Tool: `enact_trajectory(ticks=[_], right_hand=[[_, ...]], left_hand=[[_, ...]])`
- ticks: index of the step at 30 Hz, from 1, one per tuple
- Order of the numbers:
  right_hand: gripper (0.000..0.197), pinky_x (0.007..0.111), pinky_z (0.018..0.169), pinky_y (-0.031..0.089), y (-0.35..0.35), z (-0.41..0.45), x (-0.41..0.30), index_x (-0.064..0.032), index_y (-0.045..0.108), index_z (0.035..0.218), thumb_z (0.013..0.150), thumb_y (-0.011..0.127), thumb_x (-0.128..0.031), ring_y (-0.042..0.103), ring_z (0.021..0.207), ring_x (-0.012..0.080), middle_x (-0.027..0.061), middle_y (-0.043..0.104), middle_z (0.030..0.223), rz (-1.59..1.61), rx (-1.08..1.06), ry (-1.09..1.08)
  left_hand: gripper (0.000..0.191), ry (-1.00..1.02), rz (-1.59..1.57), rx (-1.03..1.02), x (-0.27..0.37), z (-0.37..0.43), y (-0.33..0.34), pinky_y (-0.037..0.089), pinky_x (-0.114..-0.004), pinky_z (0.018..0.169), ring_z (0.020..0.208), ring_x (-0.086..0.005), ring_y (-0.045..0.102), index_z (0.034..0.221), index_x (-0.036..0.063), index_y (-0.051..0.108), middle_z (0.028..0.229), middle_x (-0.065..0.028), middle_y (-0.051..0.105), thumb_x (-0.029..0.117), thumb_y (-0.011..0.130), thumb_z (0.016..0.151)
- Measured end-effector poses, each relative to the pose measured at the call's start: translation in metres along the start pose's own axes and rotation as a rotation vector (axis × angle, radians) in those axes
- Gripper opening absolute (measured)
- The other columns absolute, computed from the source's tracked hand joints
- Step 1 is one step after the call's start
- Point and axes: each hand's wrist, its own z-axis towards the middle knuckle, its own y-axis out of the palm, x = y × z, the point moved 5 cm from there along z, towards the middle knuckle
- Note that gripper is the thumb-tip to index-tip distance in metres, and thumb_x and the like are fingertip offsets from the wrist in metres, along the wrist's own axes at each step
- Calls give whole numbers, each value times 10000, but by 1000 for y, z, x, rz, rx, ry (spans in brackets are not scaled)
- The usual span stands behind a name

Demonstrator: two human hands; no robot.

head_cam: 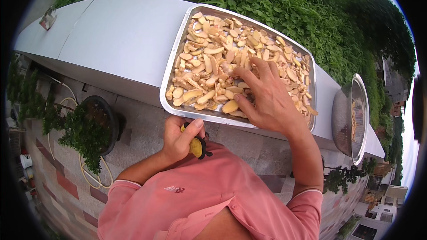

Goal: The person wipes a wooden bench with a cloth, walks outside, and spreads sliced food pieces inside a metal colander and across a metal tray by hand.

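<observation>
A rectangular metal tray [176,51] lies on the pale ledge, its bottom largely covered with sliced ginger [213,60]. My right hand [267,96] reaches over the near right part of the tray, fingers spread and bent, the fingertips down among the slices; whether they pinch a slice cannot be told. Below the tray's near edge, my left hand [181,138] grips a yellow and black object [197,146], whose kind is unclear, with the thumb laid over it.
A perforated metal colander [343,116] with some pieces inside stands at the ledge's right end. Dense green plants grow behind the pale ledge [116,33]. A small object [48,19] sits at its far left. Below are a potted plant [86,130] and a hose [96,181] on the paving.
</observation>
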Motion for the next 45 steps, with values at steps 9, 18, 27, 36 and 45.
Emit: enact_trajectory(ticks=[9, 18, 27, 36, 45], right_hand=[[515, 523, 1049, 429, 22, 41, -41, -115, 674, 1307, 865, 785, -354, 506, 1223, 485, 304, 484, 1402, -14, 75, -257], [276, 482, 950, 480, -8, 11, 6, -31, 701, 1112, 852, 719, -123, 575, 1071, 376, 219, 614, 1138, 8, 69, -150], [404, 498, 983, 490, 10, 30, -29, -8, 633, 1274, 880, 688, -82, 551, 1137, 435, 282, 558, 1236, 169, 63, -149], [683, 536, 988, 428, 30, 69, -72, -118, 622, 1376, 829, 798, -488, 528, 1145, 459, 292, 537, 1285, 88, 100, -291], [543, 470, 977, 495, 22, 61, -65, -128, 649, 1304, 824, 845, -288, 551, 1122, 401, 220, 559, 1257, 47, -23, -329]], left_hand=[[412, -35, -93, -16, -9, 0, -2, 500, -300, 661, 671, -180, 624, 1029, -84, 631, 773, -154, 670, 312, 521, 1058], [355, -11, -112, -8, -3, 0, -2, 459, -271, 629, 671, -109, 598, 873, -3, 668, 714, -54, 662, 269, 555, 1072], [357, 1, -66, 0, -3, 0, -9, 491, -289, 654, 679, -158, 628, 1021, -75, 653, 778, -127, 677, 258, 531, 1060], [281, 33, -123, 30, -4, -3, -13, 468, -276, 635, 688, -107, 609, 976, -5, 630, 758, -59, 665, 261, 580, 1052], [288, 43, -169, 68, 4, -1, -10, 467, -264, 621, 690, -99, 604, 1059, -17, 634, 793, -46, 658, 264, 569, 1062]])
